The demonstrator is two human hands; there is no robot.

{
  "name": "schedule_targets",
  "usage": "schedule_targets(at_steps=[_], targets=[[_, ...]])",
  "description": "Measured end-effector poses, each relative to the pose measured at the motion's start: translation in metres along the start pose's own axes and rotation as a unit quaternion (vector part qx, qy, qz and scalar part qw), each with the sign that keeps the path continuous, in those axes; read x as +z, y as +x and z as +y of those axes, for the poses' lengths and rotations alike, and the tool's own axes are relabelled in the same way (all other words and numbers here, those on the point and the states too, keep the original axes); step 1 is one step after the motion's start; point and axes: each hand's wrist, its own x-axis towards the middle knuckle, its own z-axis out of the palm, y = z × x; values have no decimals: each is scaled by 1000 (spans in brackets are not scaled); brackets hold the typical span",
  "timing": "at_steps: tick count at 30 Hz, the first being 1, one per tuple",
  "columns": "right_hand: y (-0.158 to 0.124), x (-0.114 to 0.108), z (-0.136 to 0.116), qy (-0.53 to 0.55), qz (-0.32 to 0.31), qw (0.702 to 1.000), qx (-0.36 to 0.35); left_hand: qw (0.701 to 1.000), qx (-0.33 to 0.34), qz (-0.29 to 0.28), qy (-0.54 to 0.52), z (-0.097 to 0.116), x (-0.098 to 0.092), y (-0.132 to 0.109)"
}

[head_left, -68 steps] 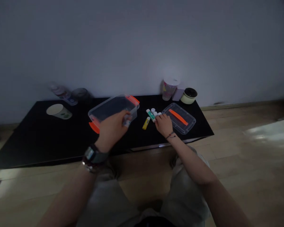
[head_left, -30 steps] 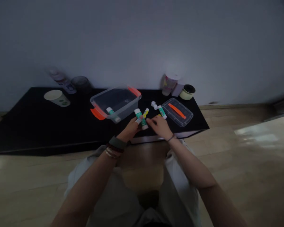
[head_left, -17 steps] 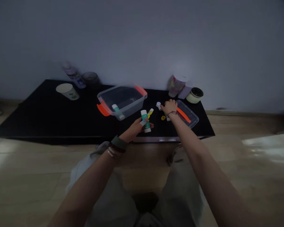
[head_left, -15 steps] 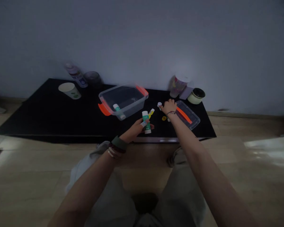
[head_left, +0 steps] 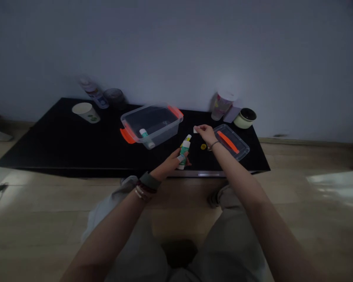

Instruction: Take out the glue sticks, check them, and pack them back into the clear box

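Glue stick [head_left: 184,153], left hand [head_left: 170,161]; right hand [head_left: 206,134] pinching cap [head_left: 195,130]

Green-labelled glue stick [head_left: 184,155], white-ended, held nearly upright in left hand [head_left: 170,162], yellow glue stick [head_left: 188,138] just behind it at 12 o'clock, small white cap [head_left: 195,130] pinched in right hand [head_left: 205,134], small yellow cap [head_left: 203,147] lying at 3 o'clock, second green-labelled glue stick [head_left: 145,138] lying tilted inside a clear plastic box [head_left: 135,131] at 10 o'clock

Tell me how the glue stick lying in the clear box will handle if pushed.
The glue stick looks round and lies on its side in the clear plastic box, so it would probably roll when pushed. Its smooth plastic tube is likely light for its size and perhaps slightly slippery.
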Motion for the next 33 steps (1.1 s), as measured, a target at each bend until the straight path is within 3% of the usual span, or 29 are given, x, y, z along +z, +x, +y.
schedule_targets(at_steps=[3,5,7,12,16,19,28,33], targets=[[-28,-11,-10,249,-89,964,41,1000,-7,-15,-5,-3,3,0],[-50,-16,-16,320,-126,937,52,1000,-4,-28,-1,-5,2,-1],[-70,-18,-22,335,-141,930,48,999,6,-47,14,-7,0,-5],[-105,-9,-28,317,-139,938,9,995,23,-93,27,-1,-4,-22],[-119,-3,-29,323,-101,941,-22,993,28,-114,10,7,-6,-31],[-123,-4,-30,302,-82,947,-69,992,31,-122,10,8,-11,-31],[-125,-12,-34,178,-155,951,-199,989,-12,-149,-6,21,-18,-40],[-129,-15,-36,52,-124,956,-262,983,4,-179,52,26,-12,-48]])
